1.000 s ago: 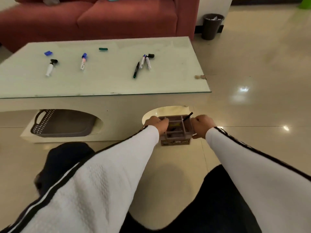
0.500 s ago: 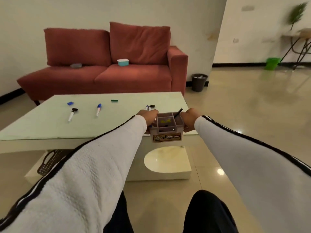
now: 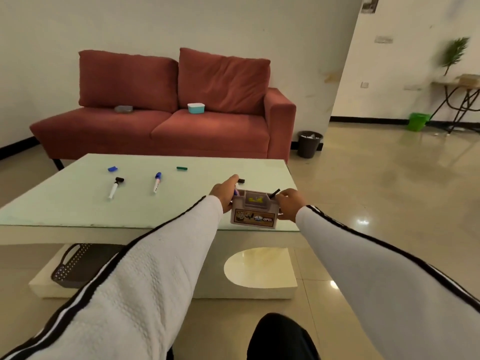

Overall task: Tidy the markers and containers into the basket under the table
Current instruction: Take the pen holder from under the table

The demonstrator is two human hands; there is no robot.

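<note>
A red two-seat sofa (image 3: 166, 120) fills the upper left of the frame, with a teal lidded box (image 3: 196, 108) and a flat grey item (image 3: 124, 108) on its seat. Below it, across the middle left, lies a low table (image 3: 78, 211) with a pale green glass top and a white base. In the base's left opening, at lower left, sits a dark perforated basket (image 3: 85, 263) with a loop handle; a white sleeve partly hides it.

At the centre of the frame, by the table's near right edge, both hands hold a small compartment box (image 3: 253, 215). It is pale pinkish-grey, open-topped, with inner dividers, something yellow in its middle cell and a brown label reading OPEL on the front. Whether its base touches the glass cannot be told. The left hand (image 3: 224, 193) clasps its left side, index finger stretched forward; the right hand (image 3: 289, 206) pinches its right side with curled fingers. A black pen (image 3: 274, 194) sticks out of the right cell.

On the glass at middle left lie a white marker with a black cap (image 3: 114, 187), a white marker with a blue cap (image 3: 157, 182), a loose blue cap (image 3: 112, 168) and a short green piece (image 3: 181, 168). A black-tipped marker (image 3: 241, 181) shows just behind the left hand.
</note>
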